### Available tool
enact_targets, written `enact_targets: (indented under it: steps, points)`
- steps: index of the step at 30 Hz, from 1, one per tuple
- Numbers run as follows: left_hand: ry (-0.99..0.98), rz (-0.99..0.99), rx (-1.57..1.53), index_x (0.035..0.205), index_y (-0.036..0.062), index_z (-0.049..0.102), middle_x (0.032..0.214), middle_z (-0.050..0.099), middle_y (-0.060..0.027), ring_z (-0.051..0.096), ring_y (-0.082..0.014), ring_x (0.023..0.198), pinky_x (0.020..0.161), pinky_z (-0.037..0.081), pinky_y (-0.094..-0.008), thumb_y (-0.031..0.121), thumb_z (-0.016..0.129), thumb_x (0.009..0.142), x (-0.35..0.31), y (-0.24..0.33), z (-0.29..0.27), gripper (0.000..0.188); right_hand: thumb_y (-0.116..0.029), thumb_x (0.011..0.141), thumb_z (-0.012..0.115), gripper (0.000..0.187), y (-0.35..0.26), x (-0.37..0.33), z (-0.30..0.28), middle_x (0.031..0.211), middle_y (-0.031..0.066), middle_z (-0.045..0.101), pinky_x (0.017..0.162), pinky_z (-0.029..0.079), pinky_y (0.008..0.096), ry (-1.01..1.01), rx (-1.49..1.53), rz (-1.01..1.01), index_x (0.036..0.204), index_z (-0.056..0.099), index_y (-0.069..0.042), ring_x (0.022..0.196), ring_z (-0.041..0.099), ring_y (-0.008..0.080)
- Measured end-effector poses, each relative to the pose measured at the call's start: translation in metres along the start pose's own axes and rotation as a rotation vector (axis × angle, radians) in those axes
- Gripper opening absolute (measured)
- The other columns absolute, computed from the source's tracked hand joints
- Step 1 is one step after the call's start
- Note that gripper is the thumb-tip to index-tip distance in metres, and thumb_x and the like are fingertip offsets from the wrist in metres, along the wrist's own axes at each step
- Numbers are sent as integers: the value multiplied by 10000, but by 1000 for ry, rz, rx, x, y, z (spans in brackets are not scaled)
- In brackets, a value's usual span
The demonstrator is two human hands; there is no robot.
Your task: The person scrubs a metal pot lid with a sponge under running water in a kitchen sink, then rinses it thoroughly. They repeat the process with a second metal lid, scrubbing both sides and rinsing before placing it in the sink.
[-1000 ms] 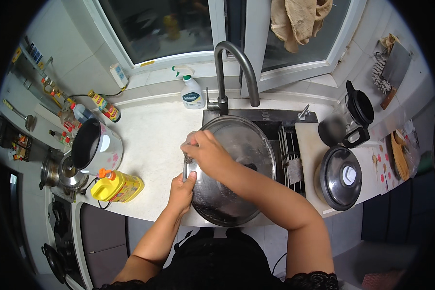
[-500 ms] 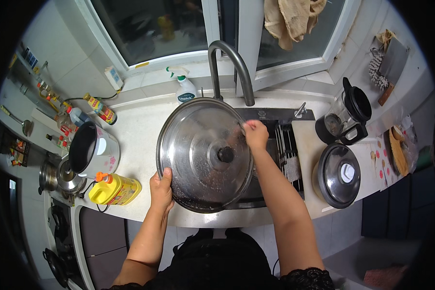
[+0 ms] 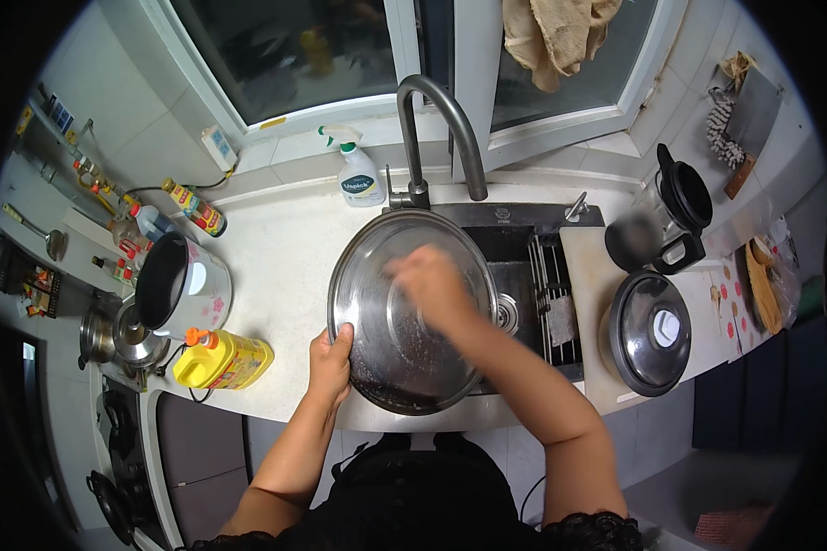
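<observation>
A large round metal pot lid (image 3: 400,367), wet with drops, is held tilted over the left part of the sink (image 3: 515,253) and the counter beside it. My left hand (image 3: 329,367) grips the lid's left rim, thumb on the upper face and fingers behind it. Over the middle of the lid is my right hand (image 3: 432,286), smeared by motion. Whether it holds anything, I cannot make out. The lid's black knob is hidden behind my right hand and forearm. Just beyond the lid stands the grey faucet (image 3: 473,156).
Left on the counter (image 3: 266,275) are a yellow jug (image 3: 234,360), a white pot (image 3: 202,294) and a sauce bottle (image 3: 195,208). A spray bottle (image 3: 358,179) stands behind. Right of the sink's rack (image 3: 553,298) are a lidded pot (image 3: 648,335) and a blender jug (image 3: 685,216).
My right hand has left the lid's upper right rim and swept left over its face. The lid has shifted slightly right and its tilt has changed, with my left hand still on it.
</observation>
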State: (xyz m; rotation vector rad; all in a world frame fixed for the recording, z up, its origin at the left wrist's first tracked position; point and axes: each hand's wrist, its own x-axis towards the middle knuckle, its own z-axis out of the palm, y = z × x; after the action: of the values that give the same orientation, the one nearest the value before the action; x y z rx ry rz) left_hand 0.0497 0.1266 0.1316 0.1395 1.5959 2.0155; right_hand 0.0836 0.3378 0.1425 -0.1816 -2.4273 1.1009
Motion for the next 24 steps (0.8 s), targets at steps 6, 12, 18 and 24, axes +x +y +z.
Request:
enact_targets:
  steps: [6, 12, 18, 24]
  points:
    - [-3, -46, -36, 1080, -20, 570, 972, 646, -99, 611, -167, 830, 776, 496, -313, 252, 568, 939, -2, 2, 5, 307, -150, 822, 578, 148, 21, 18, -3, 864, 122, 591, 741, 458, 391, 195, -1, 64, 887, 696, -92, 919, 522, 279]
    - [61, -69, -47, 1081, -8, 561, 954, 645, -108, 624, -187, 806, 739, 516, -331, 274, 562, 938, 8, -8, 5, 316, -104, 812, 590, 250, -12, -20, 28, 974, 124, 588, 800, 460, 377, 39, -202, -139, 1040, 685, -146, 948, 530, 286]
    - [40, -71, -52, 1090, -1, 556, 972, 647, -116, 632, -198, 808, 745, 522, -338, 281, 558, 939, 11, -5, 13, 319, -124, 835, 578, 245, 22, -1, 15, 992, 124, 553, 797, 454, 366, 253, -231, 156, 1065, 661, -130, 960, 523, 287]
    - [37, -90, -47, 1078, -10, 568, 970, 648, -106, 621, -184, 831, 767, 509, -330, 245, 554, 943, 14, -10, 16, 289, -144, 818, 591, 238, 3, -7, 25, 911, 138, 604, 812, 469, 377, 86, -304, -100, 1033, 685, -100, 920, 564, 308]
